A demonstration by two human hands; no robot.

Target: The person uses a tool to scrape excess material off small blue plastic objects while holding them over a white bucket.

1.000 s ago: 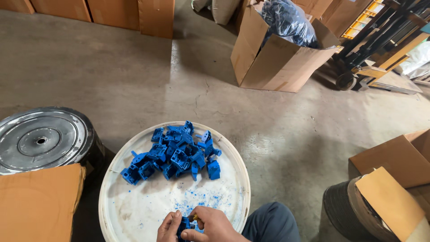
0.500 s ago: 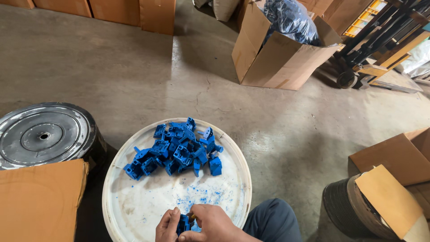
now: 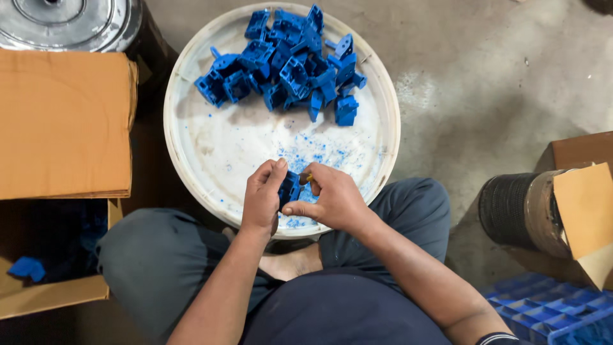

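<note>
My left hand grips a small blue plastic part over the near rim of a round white tray. My right hand presses against the same part and pinches a small tool with a yellowish tip. A pile of several more blue plastic parts lies at the far side of the tray. Blue shavings are scattered on the tray between the pile and my hands. My crossed legs in dark trousers frame the tray's near edge.
An open cardboard box with a blue part inside stands at my left. A shiny metal lid lies far left. At right are a black roll with cardboard and a blue plastic crate. Concrete floor lies beyond.
The view has tilted down and closer, so the far boxes left the frame. Both hands stay together on the blue part at the tray's near edge.
</note>
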